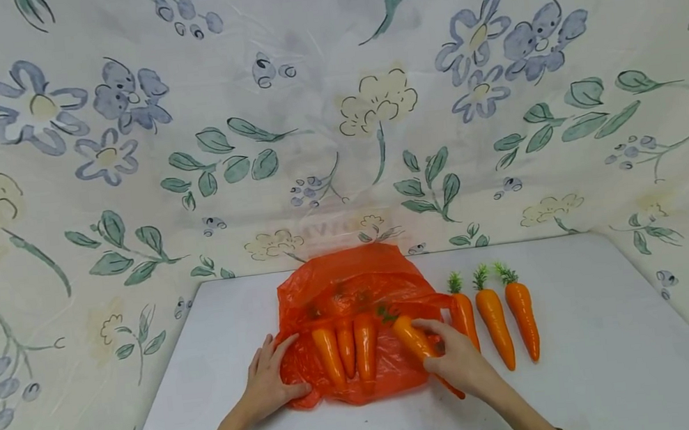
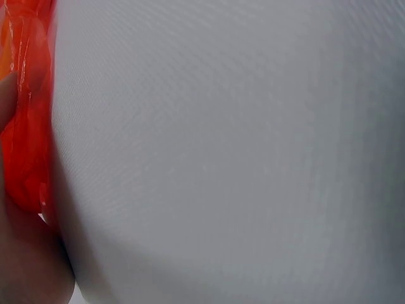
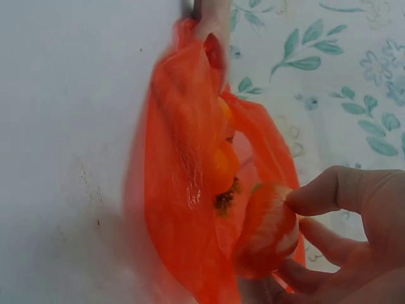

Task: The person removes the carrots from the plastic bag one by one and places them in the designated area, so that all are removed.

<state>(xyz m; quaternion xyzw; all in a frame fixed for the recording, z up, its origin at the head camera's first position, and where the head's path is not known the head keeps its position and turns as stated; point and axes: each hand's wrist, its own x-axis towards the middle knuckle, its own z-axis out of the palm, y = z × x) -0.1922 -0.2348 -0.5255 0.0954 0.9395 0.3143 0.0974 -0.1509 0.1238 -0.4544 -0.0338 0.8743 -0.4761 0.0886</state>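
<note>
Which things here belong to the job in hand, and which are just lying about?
Apparently the job:
red bag
left hand, touching it
carrots partly covered by it
right hand, pinching another carrot
perhaps three untouched carrots

Just surroundings:
white table
floral sheet

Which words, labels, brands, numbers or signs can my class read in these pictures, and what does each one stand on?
None can be read.
Faint, possibly letter-like marks show against the floral backdrop, just above the red bag: too blurred to read.
I see no lettering on the carrots or the white table.
</note>
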